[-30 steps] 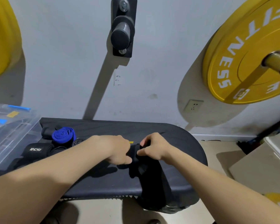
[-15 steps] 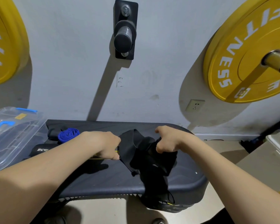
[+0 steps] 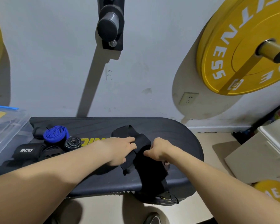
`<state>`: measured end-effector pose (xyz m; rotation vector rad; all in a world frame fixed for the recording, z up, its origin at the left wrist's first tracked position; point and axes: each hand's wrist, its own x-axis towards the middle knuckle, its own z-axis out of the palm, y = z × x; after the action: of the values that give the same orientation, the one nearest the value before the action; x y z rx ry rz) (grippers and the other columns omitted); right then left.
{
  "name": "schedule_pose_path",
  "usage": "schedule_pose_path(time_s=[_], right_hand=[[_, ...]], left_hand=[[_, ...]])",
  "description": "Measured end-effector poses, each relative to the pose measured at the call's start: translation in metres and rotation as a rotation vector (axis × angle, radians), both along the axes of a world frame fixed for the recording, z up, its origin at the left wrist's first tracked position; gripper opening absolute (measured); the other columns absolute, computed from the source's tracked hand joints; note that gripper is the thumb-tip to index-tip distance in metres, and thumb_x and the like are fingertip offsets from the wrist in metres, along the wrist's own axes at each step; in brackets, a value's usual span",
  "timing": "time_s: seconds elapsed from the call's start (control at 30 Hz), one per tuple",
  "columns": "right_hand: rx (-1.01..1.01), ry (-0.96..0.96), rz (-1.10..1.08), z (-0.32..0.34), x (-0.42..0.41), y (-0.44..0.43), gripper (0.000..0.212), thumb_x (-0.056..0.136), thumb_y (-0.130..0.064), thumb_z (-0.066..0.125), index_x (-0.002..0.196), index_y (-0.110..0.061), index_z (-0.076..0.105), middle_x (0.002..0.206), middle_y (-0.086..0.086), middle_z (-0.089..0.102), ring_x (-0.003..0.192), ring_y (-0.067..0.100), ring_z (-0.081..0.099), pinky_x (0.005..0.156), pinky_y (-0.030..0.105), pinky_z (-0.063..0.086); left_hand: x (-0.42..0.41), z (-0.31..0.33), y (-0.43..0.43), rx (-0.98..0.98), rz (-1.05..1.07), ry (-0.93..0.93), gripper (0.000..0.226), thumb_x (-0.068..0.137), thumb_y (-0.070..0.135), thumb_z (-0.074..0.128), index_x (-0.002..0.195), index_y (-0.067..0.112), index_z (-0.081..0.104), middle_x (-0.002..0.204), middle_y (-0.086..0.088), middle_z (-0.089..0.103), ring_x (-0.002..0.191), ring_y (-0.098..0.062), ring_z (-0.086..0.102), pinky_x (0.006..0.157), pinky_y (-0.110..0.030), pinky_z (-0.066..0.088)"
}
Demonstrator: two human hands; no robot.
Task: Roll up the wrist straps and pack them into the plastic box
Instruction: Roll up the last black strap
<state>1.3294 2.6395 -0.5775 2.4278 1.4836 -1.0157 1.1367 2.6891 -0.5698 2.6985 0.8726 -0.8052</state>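
Strap location: your black fabric wrist strap lies on the right half of the dark padded bench, well apart from the clear plastic box with blue latches at the bench's left end.
Left hand: your left hand holds the strap's left edge with its fingers closed over the cloth, just below a raised loop of it.
Right hand: your right hand pinches the same strap with curled fingers, close beside the left hand but not quite touching it.
Why held so: two grips this close together look meant to keep the starting end flat and taut, so your first turn comes out tight.
Long axis: it runs from the looped end on the far side, between your hands and towards you, leaning slightly right.
Pointing: the looped end faces the wall, while the loose tail drops over the bench's near edge and hangs towards the floor.
Step in hand: with most of the length unrolled, you seem to be only starting the roll.
Neighbours: a blue rolled strap, a small grey-black roll and a black wrap with a white logo sit bunched beside the box, probably staged for a short reach when you pack.
Box contents: too unclear to tell.
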Motion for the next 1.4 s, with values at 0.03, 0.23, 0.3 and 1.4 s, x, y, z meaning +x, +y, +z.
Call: schedule_pose_path(time_s=[0.03,0.23,0.3,1.4], right_hand=[[0.053,0.006,-0.037,-0.005,0.003,0.000,0.026,0.094,-0.031,0.067,0.084,-0.008,0.059,0.088,0.010,0.065,0.067,0.026,0.060,0.054,0.028,0.048],[0.215,0.259,-0.308,-0.005,0.011,0.006,0.010,0.080,-0.014,0.056,0.082,-0.020,0.048,0.075,0.001,0.046,0.060,0.020,0.043,0.051,0.024,0.033],[0.260,0.331,-0.390,0.004,0.013,0.011,0.009,0.076,-0.019,0.055,0.073,-0.021,0.046,0.066,0.001,0.043,0.056,0.022,0.037,0.054,0.024,0.030],[0.830,0.276,-0.083,0.127,-0.008,0.012,0.008,0.089,-0.018,0.060,0.086,-0.022,0.066,0.072,0.002,0.070,0.068,0.019,0.065,0.054,0.024,0.048]], left_hand=[[0.002,-0.003,0.001,0.010,-0.006,0.011,0.064,0.110,0.025,0.054,0.167,0.022,0.025,0.179,0.003,0.001,0.144,-0.039,0.050,0.107,-0.047,0.049],[0.008,-0.008,0.008,0.045,0.032,0.127,0.062,0.109,0.023,0.056,0.164,0.018,0.029,0.153,-0.012,0.043,0.132,-0.040,0.056,0.102,-0.049,0.049],[0.009,-0.003,0.010,0.043,0.061,0.169,0.047,0.104,0.024,0.065,0.147,0.011,0.049,0.137,-0.013,0.057,0.122,-0.038,0.061,0.097,-0.045,0.052],[-0.057,0.108,0.014,0.174,0.606,-0.954,0.043,0.074,0.043,0.063,0.066,0.010,0.037,0.059,-0.002,0.038,0.062,-0.023,0.035,0.057,-0.037,0.034]])
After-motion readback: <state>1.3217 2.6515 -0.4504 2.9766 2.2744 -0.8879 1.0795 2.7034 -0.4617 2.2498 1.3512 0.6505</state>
